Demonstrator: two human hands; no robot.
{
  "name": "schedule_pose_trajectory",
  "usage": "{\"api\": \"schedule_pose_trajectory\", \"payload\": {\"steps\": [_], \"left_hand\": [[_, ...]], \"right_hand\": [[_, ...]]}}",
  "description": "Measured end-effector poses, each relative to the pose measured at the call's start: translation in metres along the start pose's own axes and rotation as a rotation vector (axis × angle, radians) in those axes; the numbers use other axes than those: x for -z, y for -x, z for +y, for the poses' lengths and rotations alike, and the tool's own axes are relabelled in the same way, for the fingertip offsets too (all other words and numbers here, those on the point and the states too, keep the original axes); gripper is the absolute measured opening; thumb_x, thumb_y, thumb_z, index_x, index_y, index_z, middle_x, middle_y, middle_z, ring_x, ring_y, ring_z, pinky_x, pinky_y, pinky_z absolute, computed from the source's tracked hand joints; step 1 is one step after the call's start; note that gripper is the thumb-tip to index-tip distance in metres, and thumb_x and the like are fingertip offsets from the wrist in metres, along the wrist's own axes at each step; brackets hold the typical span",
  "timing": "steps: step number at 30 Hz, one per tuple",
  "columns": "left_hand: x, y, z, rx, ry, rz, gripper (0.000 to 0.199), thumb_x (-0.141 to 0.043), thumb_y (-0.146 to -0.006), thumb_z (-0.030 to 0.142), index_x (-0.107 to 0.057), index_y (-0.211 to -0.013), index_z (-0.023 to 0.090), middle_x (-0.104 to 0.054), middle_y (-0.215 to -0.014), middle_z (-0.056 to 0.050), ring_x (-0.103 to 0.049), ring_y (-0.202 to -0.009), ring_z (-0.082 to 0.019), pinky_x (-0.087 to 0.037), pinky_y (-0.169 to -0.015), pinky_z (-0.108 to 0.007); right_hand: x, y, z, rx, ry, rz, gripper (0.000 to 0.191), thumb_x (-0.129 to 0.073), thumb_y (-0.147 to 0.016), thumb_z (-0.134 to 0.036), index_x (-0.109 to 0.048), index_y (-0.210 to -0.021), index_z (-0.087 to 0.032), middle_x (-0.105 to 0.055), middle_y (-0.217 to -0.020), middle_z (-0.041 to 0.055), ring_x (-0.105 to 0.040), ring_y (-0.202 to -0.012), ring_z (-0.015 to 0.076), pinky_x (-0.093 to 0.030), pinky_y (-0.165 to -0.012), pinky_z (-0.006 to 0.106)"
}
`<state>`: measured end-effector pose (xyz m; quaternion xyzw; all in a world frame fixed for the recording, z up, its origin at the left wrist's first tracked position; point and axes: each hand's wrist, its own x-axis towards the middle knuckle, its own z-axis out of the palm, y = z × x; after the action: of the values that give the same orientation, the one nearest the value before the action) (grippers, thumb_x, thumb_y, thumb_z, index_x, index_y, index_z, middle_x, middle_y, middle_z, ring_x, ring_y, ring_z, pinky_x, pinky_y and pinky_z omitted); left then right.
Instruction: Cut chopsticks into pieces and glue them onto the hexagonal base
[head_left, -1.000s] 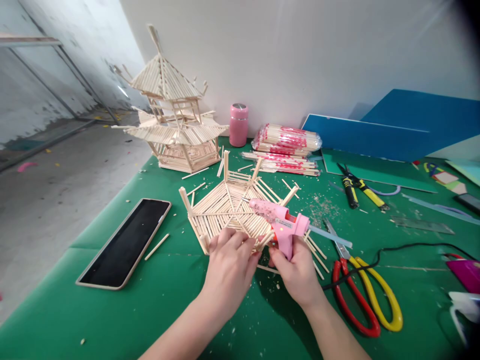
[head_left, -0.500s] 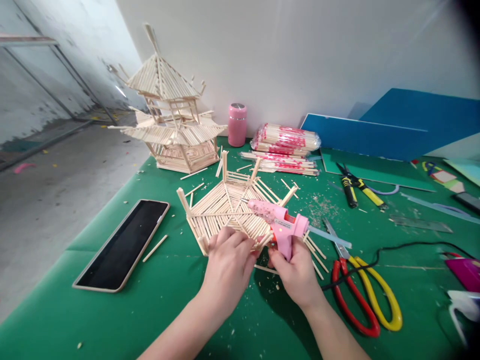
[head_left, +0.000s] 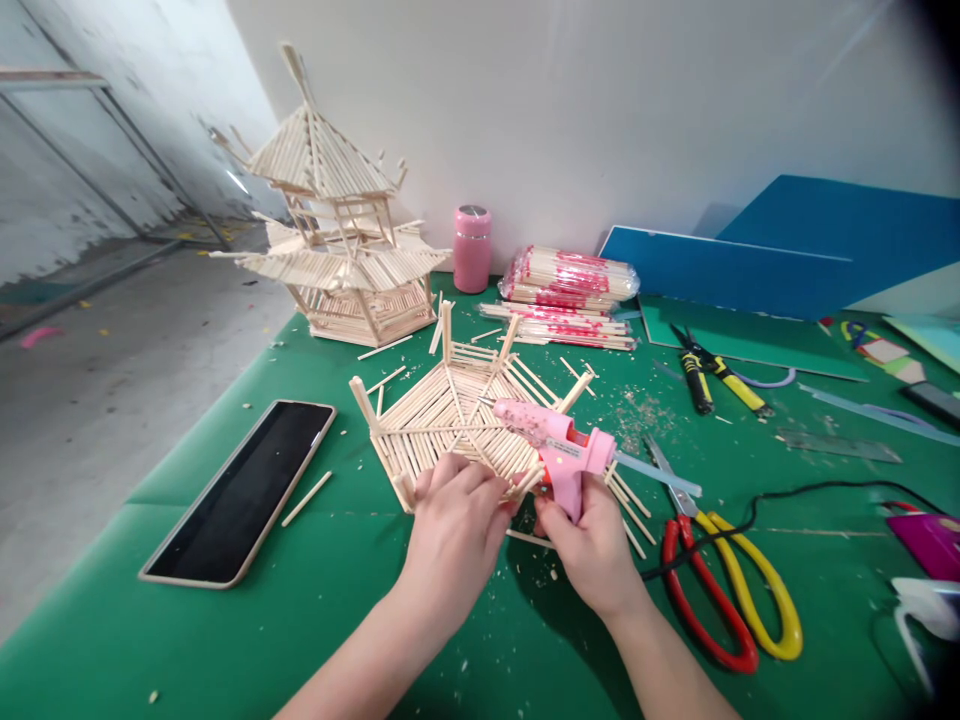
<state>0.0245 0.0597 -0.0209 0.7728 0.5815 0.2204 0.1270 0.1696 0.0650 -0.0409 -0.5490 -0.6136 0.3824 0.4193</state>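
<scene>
A hexagonal base of wooden sticks [head_left: 427, 408] with upright posts at its corners lies on the green table. My left hand [head_left: 459, 520] is closed at its near edge, fingers curled down over the rim; what the fingertips pinch is hidden. Wrapped round the handle of a pink glue gun [head_left: 568, 455] is my right hand [head_left: 600, 545], just right of the left one. The gun's nozzle points left above the base, and a clear glue stick sticks out of its back.
A stick pagoda [head_left: 341, 230] stands at the back left, beside a pink flask [head_left: 472, 250] and packed sticks [head_left: 566, 285]. A phone [head_left: 241, 492] lies left. Scissors [head_left: 720, 590], pliers [head_left: 716, 372] and a black cord [head_left: 814, 488] lie right.
The whole view has shifted very slightly. Both hands, the glue gun and the stick base hold the same positions relative to each other.
</scene>
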Motion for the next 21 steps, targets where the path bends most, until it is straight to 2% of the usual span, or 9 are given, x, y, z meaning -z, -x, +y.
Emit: {"api": "schedule_pose_trajectory", "payload": {"steps": [9,21], "left_hand": [[0.0005,0.0006,0.0006,-0.010,0.007,0.016,0.016,-0.051,-0.081,0.018,-0.066,-0.076,0.017,-0.065,-0.074,-0.006,-0.048,-0.077,-0.023,-0.041,-0.068,-0.038],[0.0005,0.0002,-0.0001,-0.015,-0.002,0.016,0.015,-0.052,-0.081,0.019,-0.066,-0.075,0.016,-0.065,-0.073,-0.006,-0.049,-0.077,-0.023,-0.043,-0.068,-0.038]], "right_hand": [[0.0001,0.0003,-0.0021,0.014,0.007,0.004,0.020,-0.051,-0.072,-0.017,-0.059,-0.089,-0.014,-0.052,-0.054,-0.0028,-0.050,-0.049,0.0145,-0.042,-0.047,0.025],[-0.0002,0.0003,-0.0004,0.020,-0.003,0.010,0.020,-0.052,-0.071,-0.017,-0.060,-0.089,-0.013,-0.055,-0.057,-0.0014,-0.052,-0.051,0.0150,-0.042,-0.048,0.025]]}}
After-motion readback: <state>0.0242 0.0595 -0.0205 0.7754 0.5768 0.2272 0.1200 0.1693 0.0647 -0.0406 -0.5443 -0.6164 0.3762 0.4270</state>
